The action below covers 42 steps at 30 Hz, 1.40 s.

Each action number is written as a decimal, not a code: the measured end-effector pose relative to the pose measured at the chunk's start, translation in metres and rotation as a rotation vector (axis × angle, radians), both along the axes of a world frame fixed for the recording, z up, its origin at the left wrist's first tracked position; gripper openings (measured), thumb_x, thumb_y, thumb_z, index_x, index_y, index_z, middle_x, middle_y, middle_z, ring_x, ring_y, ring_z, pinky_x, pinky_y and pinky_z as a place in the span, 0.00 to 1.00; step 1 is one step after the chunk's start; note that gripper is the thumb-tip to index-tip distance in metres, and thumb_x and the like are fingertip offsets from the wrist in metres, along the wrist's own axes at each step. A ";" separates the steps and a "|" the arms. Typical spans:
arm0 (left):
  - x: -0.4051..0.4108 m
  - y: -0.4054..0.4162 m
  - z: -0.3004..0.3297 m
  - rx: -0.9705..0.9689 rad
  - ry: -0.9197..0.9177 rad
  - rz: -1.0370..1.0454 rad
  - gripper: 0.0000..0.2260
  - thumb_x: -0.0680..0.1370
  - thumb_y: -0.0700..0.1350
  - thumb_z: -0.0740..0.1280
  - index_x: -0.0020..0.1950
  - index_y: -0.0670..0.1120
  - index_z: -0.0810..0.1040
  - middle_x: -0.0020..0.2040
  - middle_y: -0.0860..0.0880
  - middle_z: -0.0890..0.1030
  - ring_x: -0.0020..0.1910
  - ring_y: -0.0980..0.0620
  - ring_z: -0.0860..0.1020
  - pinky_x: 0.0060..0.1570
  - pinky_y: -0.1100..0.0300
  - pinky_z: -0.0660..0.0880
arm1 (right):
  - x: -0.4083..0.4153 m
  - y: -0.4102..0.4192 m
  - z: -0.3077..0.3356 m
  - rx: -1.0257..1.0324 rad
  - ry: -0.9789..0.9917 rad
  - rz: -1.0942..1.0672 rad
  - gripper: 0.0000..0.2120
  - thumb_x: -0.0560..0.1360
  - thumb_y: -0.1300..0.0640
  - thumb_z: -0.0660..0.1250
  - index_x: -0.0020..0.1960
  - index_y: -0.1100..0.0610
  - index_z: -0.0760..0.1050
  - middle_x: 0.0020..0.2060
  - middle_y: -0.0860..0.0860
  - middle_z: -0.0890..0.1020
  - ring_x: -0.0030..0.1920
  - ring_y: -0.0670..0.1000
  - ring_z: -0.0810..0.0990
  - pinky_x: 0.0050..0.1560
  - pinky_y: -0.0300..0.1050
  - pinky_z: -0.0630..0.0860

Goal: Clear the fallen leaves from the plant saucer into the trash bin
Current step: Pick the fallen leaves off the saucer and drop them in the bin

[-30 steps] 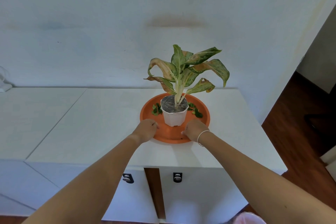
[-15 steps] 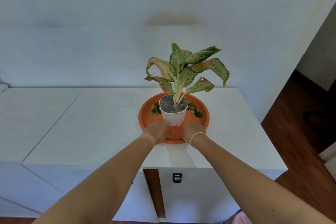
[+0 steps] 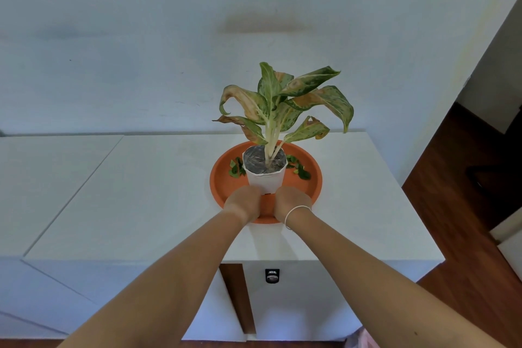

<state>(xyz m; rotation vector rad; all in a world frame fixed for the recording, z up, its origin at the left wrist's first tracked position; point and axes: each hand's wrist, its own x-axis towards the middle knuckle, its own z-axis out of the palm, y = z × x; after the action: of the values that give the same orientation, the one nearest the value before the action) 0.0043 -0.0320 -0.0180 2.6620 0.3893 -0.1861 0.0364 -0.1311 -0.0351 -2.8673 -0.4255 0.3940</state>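
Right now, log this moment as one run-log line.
left hand: at white pot base | right hand: same | leaves: in orange saucer

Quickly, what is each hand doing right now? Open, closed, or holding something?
Left hand: closed against the base of the white pot; a full grip cannot be told.
Right hand: the same, on the pot's other side.

Two hands (image 3: 243,204) (image 3: 291,202), one pot (image 3: 264,175), one saucer (image 3: 310,181), one bracelet (image 3: 295,213).
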 end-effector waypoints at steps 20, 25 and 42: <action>-0.011 0.028 -0.014 -0.517 0.043 0.081 0.19 0.82 0.46 0.50 0.31 0.45 0.65 0.27 0.49 0.64 0.24 0.53 0.61 0.23 0.64 0.58 | 0.019 -0.049 -0.002 1.056 0.589 -0.595 0.15 0.71 0.61 0.68 0.31 0.54 0.64 0.27 0.50 0.63 0.19 0.45 0.61 0.17 0.34 0.56; -0.013 0.027 -0.012 -0.848 0.040 0.219 0.16 0.82 0.49 0.51 0.34 0.47 0.61 0.27 0.50 0.58 0.24 0.55 0.55 0.21 0.67 0.52 | 0.011 -0.063 -0.005 1.283 0.780 -0.706 0.14 0.74 0.60 0.66 0.32 0.56 0.67 0.24 0.48 0.62 0.15 0.44 0.57 0.15 0.32 0.53; -0.023 -0.161 -0.029 -1.134 0.385 -0.140 0.09 0.74 0.41 0.52 0.33 0.46 0.61 0.30 0.50 0.60 0.23 0.55 0.55 0.19 0.66 0.53 | -0.095 -0.248 -0.045 1.633 0.493 -1.171 0.11 0.75 0.60 0.64 0.35 0.55 0.67 0.24 0.47 0.61 0.18 0.44 0.56 0.17 0.34 0.52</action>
<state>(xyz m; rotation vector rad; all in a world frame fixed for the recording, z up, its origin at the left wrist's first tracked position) -0.0183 -0.1925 -0.0475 1.5181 0.1282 -0.7209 -0.0586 -0.3792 -0.0796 -0.9985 0.7078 0.2510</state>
